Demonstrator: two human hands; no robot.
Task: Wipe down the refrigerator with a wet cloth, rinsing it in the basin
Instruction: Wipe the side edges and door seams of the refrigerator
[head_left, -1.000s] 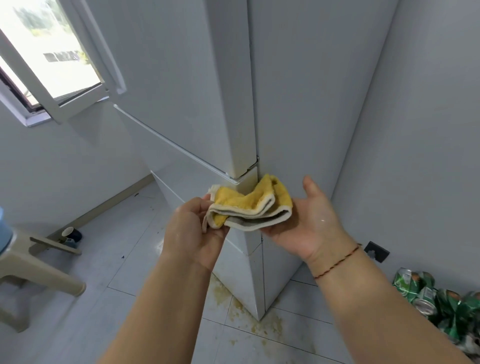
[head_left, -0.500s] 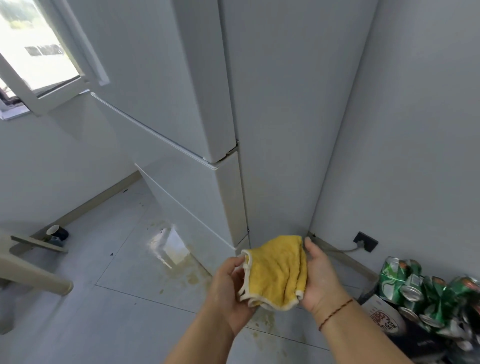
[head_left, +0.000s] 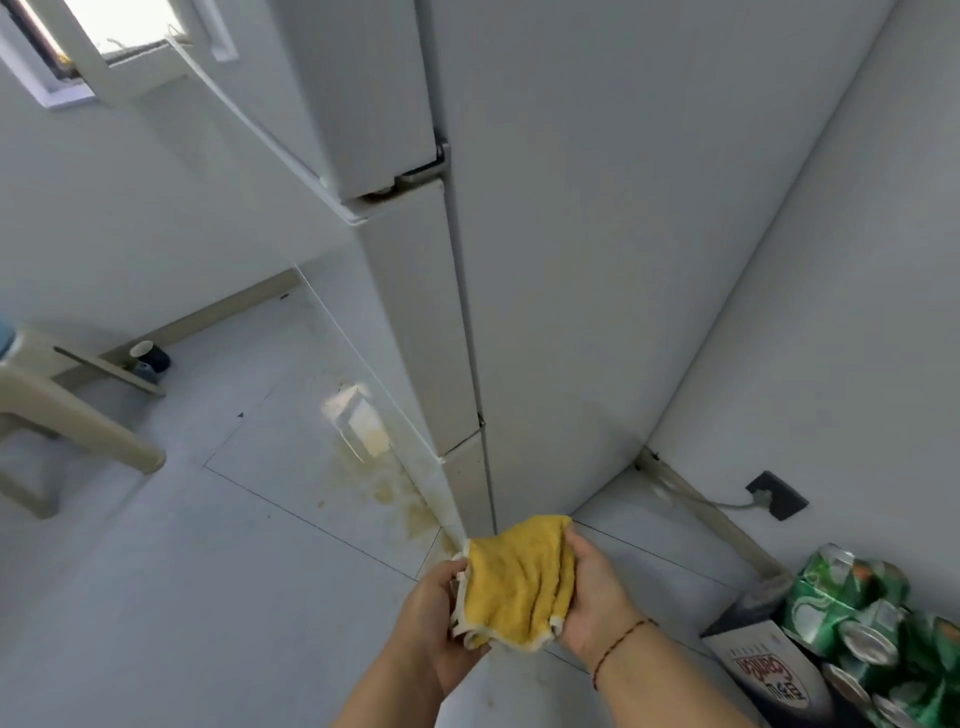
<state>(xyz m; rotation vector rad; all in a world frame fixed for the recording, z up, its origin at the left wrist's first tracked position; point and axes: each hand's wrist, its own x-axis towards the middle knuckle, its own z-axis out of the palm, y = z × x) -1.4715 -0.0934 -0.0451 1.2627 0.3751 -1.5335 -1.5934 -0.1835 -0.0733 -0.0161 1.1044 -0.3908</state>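
Head view, left hand (head_left: 434, 621) gripping yellow cloth (head_left: 519, 582); right hand (head_left: 597, 603) seemingly cupping it, fingers hidden

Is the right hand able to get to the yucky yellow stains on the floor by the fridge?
Probably not yet: the right hand holds the cloth, and the stains lie beyond the left hand.

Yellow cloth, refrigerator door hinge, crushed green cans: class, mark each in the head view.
yellow cloth (head_left: 519, 582), head view, middle of the fabric.
refrigerator door hinge (head_left: 426, 169), head view, grey bracket.
crushed green cans (head_left: 831, 592), head view, top can's side.
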